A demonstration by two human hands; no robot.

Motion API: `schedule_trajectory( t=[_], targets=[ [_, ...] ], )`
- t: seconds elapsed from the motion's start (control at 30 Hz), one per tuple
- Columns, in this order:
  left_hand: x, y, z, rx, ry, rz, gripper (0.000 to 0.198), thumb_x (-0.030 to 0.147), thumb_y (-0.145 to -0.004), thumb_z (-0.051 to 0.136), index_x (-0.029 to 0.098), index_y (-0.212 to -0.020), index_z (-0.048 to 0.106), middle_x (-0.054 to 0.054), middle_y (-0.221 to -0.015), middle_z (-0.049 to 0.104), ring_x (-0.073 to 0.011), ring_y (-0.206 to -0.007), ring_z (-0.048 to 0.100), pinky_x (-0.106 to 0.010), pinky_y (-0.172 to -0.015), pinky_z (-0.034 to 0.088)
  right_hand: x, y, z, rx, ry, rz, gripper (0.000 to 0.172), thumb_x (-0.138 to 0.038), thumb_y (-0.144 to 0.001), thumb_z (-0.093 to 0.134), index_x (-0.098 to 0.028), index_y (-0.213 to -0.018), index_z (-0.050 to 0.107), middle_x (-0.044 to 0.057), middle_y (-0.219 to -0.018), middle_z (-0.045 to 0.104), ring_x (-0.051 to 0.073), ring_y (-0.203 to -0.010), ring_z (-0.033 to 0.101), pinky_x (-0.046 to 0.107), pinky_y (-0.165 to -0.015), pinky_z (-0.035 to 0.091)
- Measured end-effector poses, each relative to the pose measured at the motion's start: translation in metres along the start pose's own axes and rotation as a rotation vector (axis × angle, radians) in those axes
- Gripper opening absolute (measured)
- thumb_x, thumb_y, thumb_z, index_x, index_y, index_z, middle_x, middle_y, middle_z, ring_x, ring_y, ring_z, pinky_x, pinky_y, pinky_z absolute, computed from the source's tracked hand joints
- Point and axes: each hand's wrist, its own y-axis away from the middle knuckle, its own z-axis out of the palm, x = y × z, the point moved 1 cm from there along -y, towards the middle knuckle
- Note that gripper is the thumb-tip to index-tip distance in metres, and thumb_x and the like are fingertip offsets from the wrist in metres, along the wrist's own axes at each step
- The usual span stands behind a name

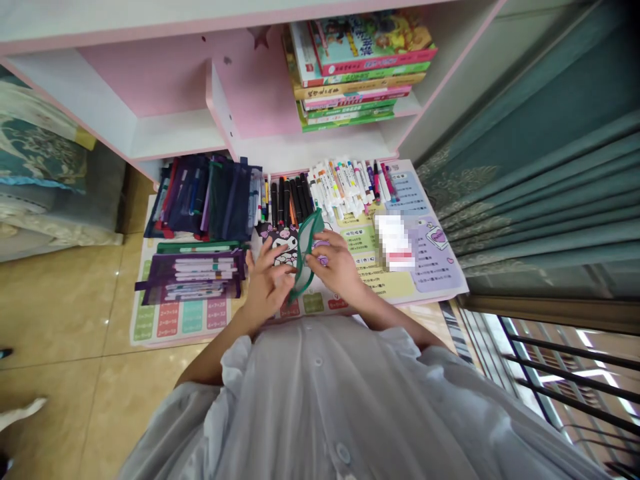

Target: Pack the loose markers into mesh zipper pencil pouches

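Observation:
A green-edged mesh zip pouch stands on edge between my hands, above the desk mat. My right hand grips its right side, thumb and fingers closed on the mesh. My left hand pinches at the left edge with thumb and a finger, while its other fingers are spread. Whether anything lies inside the pouch, I cannot tell. Just beyond it are black markers and a heap of white markers. Left of my left hand lies a purple mesh pouch with several white markers in it.
A pile of filled dark mesh pouches covers the mat's back left. On the right lies a white blurred item. The printed desk mat lies before a pink-and-white shelf with stacked books. Curtains hang at right.

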Motion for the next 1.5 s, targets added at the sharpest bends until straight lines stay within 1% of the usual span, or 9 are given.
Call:
schedule_trajectory(
  t=[0.03, 0.17, 0.27, 0.43, 0.67, 1.03, 1.17, 1.3, 1.5],
  targets=[
    [0.001, -0.006, -0.002, 0.019, -0.005, -0.039, 0.047, 0.056, -0.098, 0.041, 0.026, -0.084, 0.075, -0.005, -0.139, 0.061, -0.0327, -0.147, 0.035, -0.065, -0.122, 0.004, -0.003, -0.001, 0.001, -0.035, 0.009, -0.009, 0.02, -0.024, -0.082, 0.065, -0.023, -0.063, 0.064, 0.01, -0.116, 0.067, 0.031, -0.128, 0.053, 0.051, -0.111, 0.043],
    [-0.002, -0.027, -0.001, 0.111, -0.103, -0.165, 0.034, 0.051, -0.083, 0.069, 0.022, -0.064, 0.067, -0.005, -0.13, 0.067, -0.0378, -0.142, 0.041, -0.072, -0.119, 0.007, -0.012, -0.003, 0.006, -0.171, 0.049, -0.027, 0.019, -0.022, -0.082, 0.065, -0.023, -0.064, 0.066, 0.008, -0.124, 0.066, 0.033, -0.134, 0.049, 0.055, -0.111, 0.041],
    [-0.007, -0.033, 0.002, 0.128, -0.125, -0.179, 0.031, 0.039, -0.081, 0.07, 0.021, -0.057, 0.061, -0.005, -0.123, 0.07, -0.0368, -0.138, 0.046, -0.073, -0.117, 0.009, -0.012, -0.003, 0.009, -0.218, 0.045, -0.037, 0.018, -0.023, -0.082, 0.066, -0.023, -0.064, 0.067, 0.008, -0.125, 0.066, 0.034, -0.136, 0.047, 0.057, -0.11, 0.041],
    [-0.016, -0.03, 0.0, 0.106, -0.146, -0.19, 0.025, 0.028, -0.079, 0.066, 0.021, -0.055, 0.059, -0.006, -0.12, 0.072, -0.0367, -0.136, 0.049, -0.075, -0.115, 0.012, -0.001, -0.002, 0.01, -0.172, 0.037, 0.004, 0.019, -0.023, -0.082, 0.065, -0.023, -0.063, 0.066, 0.01, -0.123, 0.067, 0.033, -0.134, 0.049, 0.056, -0.11, 0.043],
    [-0.022, -0.027, -0.01, 0.117, -0.119, -0.17, 0.031, 0.034, -0.082, 0.066, 0.022, -0.055, 0.059, -0.004, -0.111, 0.075, -0.034, -0.132, 0.054, -0.071, -0.118, 0.013, 0.009, 0.0, 0.005, -0.103, 0.031, 0.051, 0.02, -0.022, -0.08, 0.068, -0.023, -0.061, 0.065, 0.011, -0.118, 0.068, 0.034, -0.134, 0.049, 0.055, -0.111, 0.042],
    [-0.028, -0.021, -0.003, 0.063, -0.111, -0.181, 0.034, 0.039, -0.084, 0.065, 0.022, -0.055, 0.06, -0.005, -0.11, 0.075, -0.0338, -0.131, 0.055, -0.07, -0.12, 0.012, 0.013, 0.009, 0.016, -0.112, 0.08, 0.051, 0.016, -0.028, -0.08, 0.071, -0.023, -0.065, 0.067, 0.011, -0.119, 0.068, 0.033, -0.131, 0.051, 0.057, -0.109, 0.044],
    [-0.027, -0.021, -0.003, 0.092, -0.098, -0.164, 0.035, 0.039, -0.086, 0.064, 0.022, -0.055, 0.06, -0.005, -0.11, 0.074, -0.0332, -0.132, 0.054, -0.069, -0.12, 0.012, 0.014, -0.012, 0.01, -0.052, 0.093, 0.032, 0.02, -0.037, -0.083, 0.072, -0.024, -0.068, 0.07, 0.01, -0.119, 0.068, 0.032, -0.132, 0.051, 0.054, -0.113, 0.042],
    [-0.028, -0.02, -0.002, 0.114, -0.082, -0.145, 0.037, 0.042, -0.088, 0.062, 0.022, -0.058, 0.062, -0.006, -0.114, 0.074, -0.0326, -0.133, 0.053, -0.069, -0.119, 0.014, 0.017, -0.055, 0.015, -0.012, 0.222, 0.07, 0.019, -0.034, -0.086, 0.068, -0.022, -0.071, 0.073, 0.011, -0.125, 0.066, 0.032, -0.137, 0.046, 0.051, -0.116, 0.037],
    [-0.031, -0.018, 0.002, 0.159, -0.099, -0.128, 0.037, 0.04, -0.09, 0.061, 0.02, -0.059, 0.062, -0.007, -0.117, 0.073, -0.0326, -0.134, 0.052, -0.069, -0.118, 0.015, 0.016, -0.118, 0.047, -0.15, 0.448, 0.151, 0.023, -0.037, -0.088, 0.066, -0.018, -0.087, 0.078, 0.014, -0.141, 0.056, 0.037, -0.147, 0.029, 0.056, -0.117, 0.028]
  ],
)
